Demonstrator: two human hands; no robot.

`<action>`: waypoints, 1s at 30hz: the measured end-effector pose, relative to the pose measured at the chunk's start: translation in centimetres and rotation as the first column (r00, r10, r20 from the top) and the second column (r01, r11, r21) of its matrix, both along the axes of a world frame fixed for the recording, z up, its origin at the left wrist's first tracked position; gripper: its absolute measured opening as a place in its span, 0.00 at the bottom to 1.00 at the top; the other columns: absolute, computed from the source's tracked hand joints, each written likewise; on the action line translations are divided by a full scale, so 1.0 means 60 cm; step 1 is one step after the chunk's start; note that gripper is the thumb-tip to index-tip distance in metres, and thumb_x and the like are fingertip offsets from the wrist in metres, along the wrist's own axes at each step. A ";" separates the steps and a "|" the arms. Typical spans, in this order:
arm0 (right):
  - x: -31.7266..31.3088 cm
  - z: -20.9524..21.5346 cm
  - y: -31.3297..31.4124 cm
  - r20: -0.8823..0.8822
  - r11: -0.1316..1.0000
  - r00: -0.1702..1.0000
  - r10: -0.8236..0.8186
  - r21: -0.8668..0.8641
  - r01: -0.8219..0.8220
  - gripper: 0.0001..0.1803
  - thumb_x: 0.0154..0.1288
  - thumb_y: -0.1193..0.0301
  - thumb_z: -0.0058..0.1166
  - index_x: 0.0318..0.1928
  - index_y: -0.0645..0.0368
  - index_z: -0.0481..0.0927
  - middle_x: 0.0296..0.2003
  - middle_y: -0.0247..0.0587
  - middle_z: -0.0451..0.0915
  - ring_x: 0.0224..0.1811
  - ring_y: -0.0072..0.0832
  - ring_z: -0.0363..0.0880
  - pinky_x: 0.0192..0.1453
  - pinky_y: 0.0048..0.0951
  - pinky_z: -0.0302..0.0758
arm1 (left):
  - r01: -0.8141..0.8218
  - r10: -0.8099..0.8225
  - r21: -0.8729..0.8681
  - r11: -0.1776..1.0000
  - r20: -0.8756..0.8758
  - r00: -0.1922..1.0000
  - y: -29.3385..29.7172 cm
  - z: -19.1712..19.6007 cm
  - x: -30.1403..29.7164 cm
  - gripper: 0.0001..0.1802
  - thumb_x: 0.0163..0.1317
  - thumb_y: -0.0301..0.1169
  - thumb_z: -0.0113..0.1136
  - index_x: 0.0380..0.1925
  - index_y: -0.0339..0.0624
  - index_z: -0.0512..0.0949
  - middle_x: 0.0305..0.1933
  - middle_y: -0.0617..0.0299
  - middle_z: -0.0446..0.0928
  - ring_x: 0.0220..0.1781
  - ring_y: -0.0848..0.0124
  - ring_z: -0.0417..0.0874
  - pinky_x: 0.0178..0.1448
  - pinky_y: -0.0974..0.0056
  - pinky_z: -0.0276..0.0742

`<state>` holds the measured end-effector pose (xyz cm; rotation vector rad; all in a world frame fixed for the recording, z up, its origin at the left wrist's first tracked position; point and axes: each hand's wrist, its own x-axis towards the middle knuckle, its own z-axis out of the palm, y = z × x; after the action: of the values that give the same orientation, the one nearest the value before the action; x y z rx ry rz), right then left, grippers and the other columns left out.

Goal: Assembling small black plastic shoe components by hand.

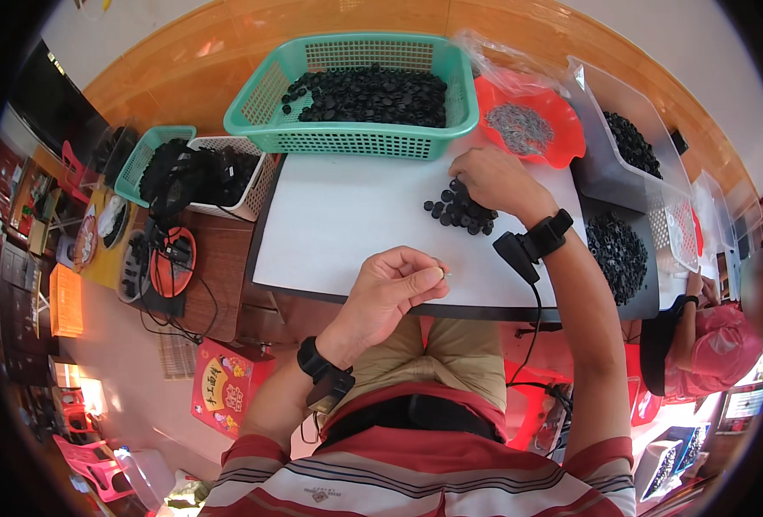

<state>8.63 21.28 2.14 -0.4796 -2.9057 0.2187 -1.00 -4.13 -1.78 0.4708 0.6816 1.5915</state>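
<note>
Left hand (pixel 388 291) pinches a tiny pale piece (pixel 448 274); right hand (pixel 495 179) curls, grip unclear, beside black discs (pixel 461 209), probably light, stiff, best rim-pinched.

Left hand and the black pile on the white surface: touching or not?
Apart. The head view shows a strip of the white surface between the left hand and the black pile.
</note>
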 end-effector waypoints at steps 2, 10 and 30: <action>-0.003 0.000 0.000 -0.026 0.999 0.999 -0.040 -0.022 0.040 0.12 0.55 0.80 0.54 0.37 0.59 0.89 0.35 0.51 0.87 0.43 0.49 0.85 0.50 0.47 0.80 | -0.002 0.002 -0.004 1.000 -0.003 1.000 -0.001 0.001 0.000 0.04 0.69 0.23 0.66 0.42 0.38 0.82 0.49 0.54 0.84 0.45 0.69 0.89 0.57 0.62 0.89; 0.000 0.003 -0.003 -0.075 0.995 0.994 -0.084 -0.053 0.080 0.10 0.53 0.78 0.54 0.33 0.62 0.88 0.32 0.57 0.86 0.38 0.53 0.86 0.45 0.50 0.80 | -0.010 0.010 0.022 1.000 -0.005 1.000 0.000 0.003 0.000 0.05 0.69 0.24 0.66 0.43 0.39 0.82 0.49 0.54 0.84 0.46 0.70 0.89 0.57 0.62 0.88; 0.046 0.007 0.005 -0.244 0.986 0.959 -0.142 -0.118 0.116 0.10 0.61 0.78 0.56 0.43 0.65 0.83 0.40 0.54 0.86 0.44 0.51 0.85 0.50 0.47 0.79 | -0.084 0.083 -0.012 0.996 -0.047 0.995 0.001 0.003 0.004 0.04 0.69 0.26 0.67 0.42 0.41 0.83 0.49 0.55 0.84 0.45 0.72 0.87 0.58 0.61 0.88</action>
<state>11.39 21.59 2.54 -0.6085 -2.6141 0.3815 -0.76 -4.07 -1.59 0.4752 0.7553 1.6573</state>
